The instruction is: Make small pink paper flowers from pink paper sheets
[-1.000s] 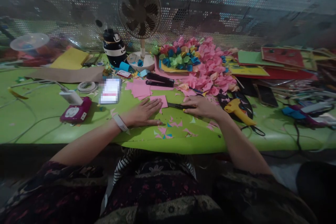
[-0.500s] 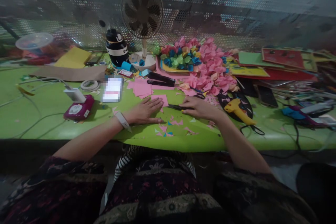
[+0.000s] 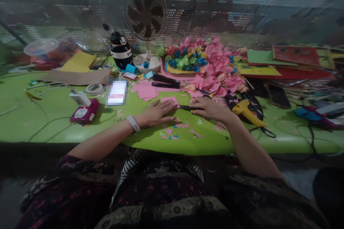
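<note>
My left hand [image 3: 158, 113] lies flat on the green table, fingers stretched to the right and spread a little. Its fingertips press on a small pink paper square [image 3: 174, 101], partly covered by them. My right hand [image 3: 208, 109] is closed on dark, slim scissors [image 3: 185, 107], whose tip points left at the square's lower right corner. My fingers hide most of the handles. Pink and blue paper scraps [image 3: 172, 135] lie just below the hands. Behind my left hand is a stack of pink paper [image 3: 146, 91], with a black stapler [image 3: 166, 81] beside it.
A heap of folded paper flowers [image 3: 215, 62] stands behind my right hand. To its right lies a yellow glue gun [image 3: 247, 112]. A lit phone [image 3: 117, 93], a tape roll [image 3: 95, 88] and a purple power adapter [image 3: 84, 111] are on the left. A fan [image 3: 145, 10] stands at the back.
Both hands, the pink square and the scissors have shifted slightly to the right. The camera view has turned a little. The holds look the same.
</note>
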Demonstrator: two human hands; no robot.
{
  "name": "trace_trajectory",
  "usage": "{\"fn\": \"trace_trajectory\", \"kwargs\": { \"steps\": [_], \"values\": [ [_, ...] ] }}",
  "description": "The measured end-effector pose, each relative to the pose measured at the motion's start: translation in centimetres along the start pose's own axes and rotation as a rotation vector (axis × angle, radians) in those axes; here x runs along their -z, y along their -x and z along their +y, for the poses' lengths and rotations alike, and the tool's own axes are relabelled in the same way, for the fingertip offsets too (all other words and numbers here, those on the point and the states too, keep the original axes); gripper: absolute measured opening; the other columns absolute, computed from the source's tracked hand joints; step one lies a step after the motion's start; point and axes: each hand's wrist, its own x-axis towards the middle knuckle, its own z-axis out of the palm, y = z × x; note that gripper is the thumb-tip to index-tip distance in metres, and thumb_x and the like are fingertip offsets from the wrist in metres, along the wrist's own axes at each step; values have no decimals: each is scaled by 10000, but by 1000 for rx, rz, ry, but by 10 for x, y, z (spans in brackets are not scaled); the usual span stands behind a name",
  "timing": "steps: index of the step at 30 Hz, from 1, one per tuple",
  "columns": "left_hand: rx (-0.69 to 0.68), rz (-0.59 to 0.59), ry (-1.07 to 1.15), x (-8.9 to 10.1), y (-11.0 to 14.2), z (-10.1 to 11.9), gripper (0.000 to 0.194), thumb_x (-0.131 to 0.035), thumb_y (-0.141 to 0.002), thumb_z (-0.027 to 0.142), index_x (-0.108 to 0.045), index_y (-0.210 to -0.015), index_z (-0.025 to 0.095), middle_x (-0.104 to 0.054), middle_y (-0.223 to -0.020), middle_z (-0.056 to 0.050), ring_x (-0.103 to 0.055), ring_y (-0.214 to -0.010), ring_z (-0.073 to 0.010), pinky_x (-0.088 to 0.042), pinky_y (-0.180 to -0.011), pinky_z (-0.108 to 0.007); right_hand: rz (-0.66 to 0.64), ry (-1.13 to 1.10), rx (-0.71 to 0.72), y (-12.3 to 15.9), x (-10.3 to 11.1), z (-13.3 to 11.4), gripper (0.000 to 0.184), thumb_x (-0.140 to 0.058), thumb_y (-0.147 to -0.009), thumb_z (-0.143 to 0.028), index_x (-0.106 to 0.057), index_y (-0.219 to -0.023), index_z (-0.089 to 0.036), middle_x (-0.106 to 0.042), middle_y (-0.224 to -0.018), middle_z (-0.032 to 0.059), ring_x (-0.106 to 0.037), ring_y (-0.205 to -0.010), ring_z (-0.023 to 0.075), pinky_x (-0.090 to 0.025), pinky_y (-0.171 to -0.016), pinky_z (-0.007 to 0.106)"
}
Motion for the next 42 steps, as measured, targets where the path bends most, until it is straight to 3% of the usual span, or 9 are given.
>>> {"fn": "trace_trajectory", "kwargs": {
  "steps": [4,6,9,17,22,34,38,42],
  "values": [
    [-6,88,-18,5,-7,-12,579,-195,-1045,448,-284,-1568,216,-276,-1632,-45,-252,-1517,-202,-189,-1239,-435,-12,-5,-10,4,3,10,320,-555,-945,-363,-738,-1176,-237,-665,-1064,113,-613,-955,248,-480,-857,374],
    [-12,119,-55,7,-8,-24,510,-277,-1029,318,-430,-1494,175,-400,-1576,-73,-372,-1464,-207,-280,-1214,-411,-17,-9,-10,5,5,10,341,-544,-952,-376,-730,-1196,-227,-661,-1074,120,-611,-967,251,-480,-864,377],
    [-63,126,-52,7,-8,-37,461,-333,-998,236,-525,-1418,237,-464,-1532,-45,-489,-1385,-194,-358,-1183,-397,-18,-20,11,3,4,5,352,-528,-963,-387,-724,-1202,-220,-657,-1081,124,-607,-979,253,-479,-884,387],
    [-53,101,-25,9,-7,-35,456,-329,-1000,244,-529,-1408,287,-430,-1547,-12,-492,-1384,-196,-368,-1182,-413,-28,-17,33,-5,-5,-2,362,-522,-966,-390,-714,-1206,-199,-650,-1058,131,-599,-965,256,-477,-879,393],
    [-47,76,-46,9,-8,-36,480,-332,-990,206,-504,-1435,260,-422,-1547,-33,-462,-1408,-196,-323,-1208,-417,-67,-90,47,-3,-2,-2,380,-512,-970,-436,-708,-1218,-226,-654,-1078,112,-602,-965,238,-479,-878,372],
    [-71,86,-58,11,-7,-36,404,-339,-1008,210,-602,-1310,258,-421,-1557,-16,-476,-1397,-190,-336,-1202,-393,-22,-36,106,-12,-4,-21,313,-522,-971,-351,-735,-1149,-206,-647,-1043,117,-581,-961,232,-467,-876,372],
    [-64,78,-77,10,-7,-36,427,-352,-1006,187,-535,-1391,209,-441,-1544,-62,-480,-1393,-196,-354,-1191,-402,-70,-120,152,-12,-4,-26,326,-547,-955,-369,-744,-1152,-199,-653,-1022,115,-596,-938,221,-471,-865,362],
    [-61,131,-87,9,-5,-30,405,-380,-1034,354,-539,-1390,242,-482,-1520,-60,-506,-1371,-203,-374,-1173,-405,-52,-196,76,3,7,-10,383,-549,-939,-439,-726,-1211,-237,-687,-1074,92,-629,-983,220,-482,-898,358]
  ]
}}
